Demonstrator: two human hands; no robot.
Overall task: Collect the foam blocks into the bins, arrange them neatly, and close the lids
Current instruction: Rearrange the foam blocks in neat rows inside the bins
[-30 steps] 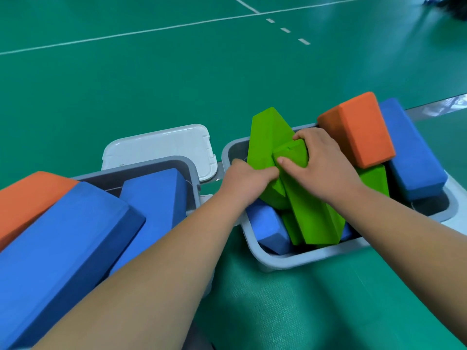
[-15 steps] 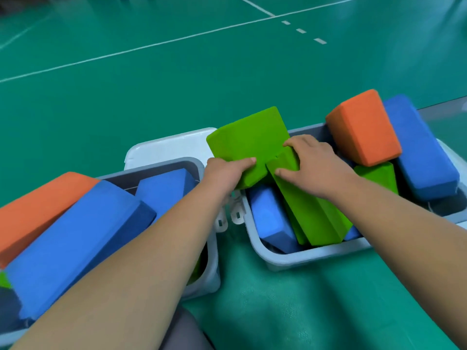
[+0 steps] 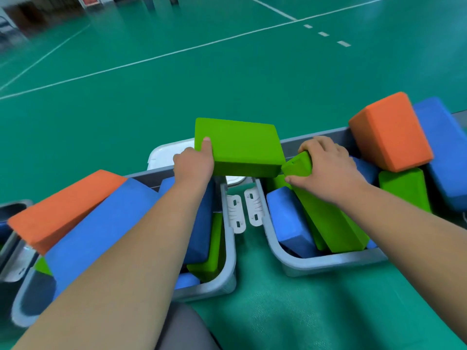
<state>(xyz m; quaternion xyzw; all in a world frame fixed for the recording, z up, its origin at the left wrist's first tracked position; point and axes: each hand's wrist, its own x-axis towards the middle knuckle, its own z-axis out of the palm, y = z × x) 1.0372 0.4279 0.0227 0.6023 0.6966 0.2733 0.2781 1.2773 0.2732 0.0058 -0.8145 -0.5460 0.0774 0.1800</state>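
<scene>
Lifted out of the right bin point(image 3: 328, 261), the flat green foam block point(image 3: 240, 145) now hovers at 12 o'clock, grasped by the left hand point(image 3: 193, 164). Right hand point(image 3: 328, 165) fingers clench a leaning green block point(image 3: 331, 223); overfilled bins could keep lids from closing.

Green sports floor point(image 3: 177, 79) – white court lines point(image 3: 161, 56), blurred background wall point(image 3: 38, 11)

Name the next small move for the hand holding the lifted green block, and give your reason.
Probably the left hand should carry the green block over the left bin and lower it in: the block hangs above the gap between both bins, and the right bin looks overfull.
</scene>
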